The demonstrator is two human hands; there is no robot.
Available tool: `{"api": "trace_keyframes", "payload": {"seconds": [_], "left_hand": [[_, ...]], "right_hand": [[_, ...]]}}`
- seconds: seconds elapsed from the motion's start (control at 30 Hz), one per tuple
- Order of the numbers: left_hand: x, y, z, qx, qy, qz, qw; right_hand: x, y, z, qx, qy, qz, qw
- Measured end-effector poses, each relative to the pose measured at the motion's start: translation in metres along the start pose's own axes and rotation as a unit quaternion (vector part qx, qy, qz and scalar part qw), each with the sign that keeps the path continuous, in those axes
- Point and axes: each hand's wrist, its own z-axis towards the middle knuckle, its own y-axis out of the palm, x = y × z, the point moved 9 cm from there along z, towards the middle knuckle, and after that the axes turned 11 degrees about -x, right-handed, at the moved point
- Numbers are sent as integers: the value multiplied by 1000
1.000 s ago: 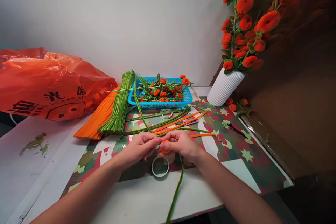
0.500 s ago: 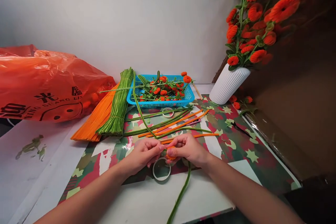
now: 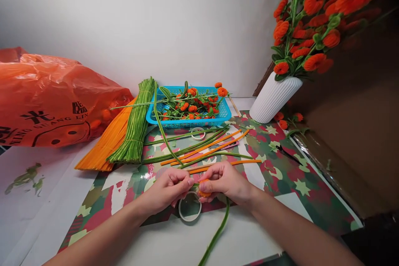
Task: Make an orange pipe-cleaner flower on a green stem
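Observation:
My left hand (image 3: 168, 188) and my right hand (image 3: 225, 181) meet over the patterned mat (image 3: 274, 166), both pinched shut. Between the fingertips sits a small orange coiled pipe-cleaner flower (image 3: 204, 193), gripped by my right hand. A green pipe cleaner (image 3: 162, 129) rises from my left fingers toward the basket, and its other end (image 3: 215, 237) trails from under my right hand toward me. A white tape ring (image 3: 190, 210) lies just below the hands.
Loose green and orange pipe cleaners (image 3: 202, 147) lie beyond the hands. Bundles of green (image 3: 134, 129) and orange (image 3: 102, 149) stems sit left. A blue basket (image 3: 224, 113) holds finished flowers. A white vase (image 3: 274, 97) of orange flowers stands right; an orange plastic bag (image 3: 52, 99) lies left.
Both hands have shifted slightly toward me and right while working the orange coil. The view has tilted, so the vase and basket sit higher and further right.

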Motion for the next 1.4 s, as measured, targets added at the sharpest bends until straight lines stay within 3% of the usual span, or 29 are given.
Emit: {"api": "trace_keyframes", "payload": {"seconds": [0.17, 0.3, 0.4, 0.57, 0.73, 0.9, 1.13, 1.4], "left_hand": [[-2, -4, 0, 15, 6, -18, 1000], [0, -17, -3, 65, 30, -9, 997], [12, -23, -8, 99, 45, 38, 993], [37, -23, -18, 139, 75, 64, 985], [43, -19, -20, 163, 78, 64, 981], [40, -25, -23, 204, 74, 55, 975], [32, -26, -23, 204, 44, 0, 978], [23, -30, -21, 254, 57, -158, 952]], "right_hand": [[-1, -3, 3, -9, -11, -8, 1000], [-4, -10, 4, -10, -30, -35, 999], [-7, -8, 3, -23, -43, -82, 995], [-22, -4, -4, 34, -113, -187, 975], [-30, 4, -9, 43, -147, -255, 955], [-33, 0, -11, 42, -159, -246, 955], [-33, 12, -10, -21, -169, -172, 970], [-16, 20, 1, -35, -149, -67, 986]]}}
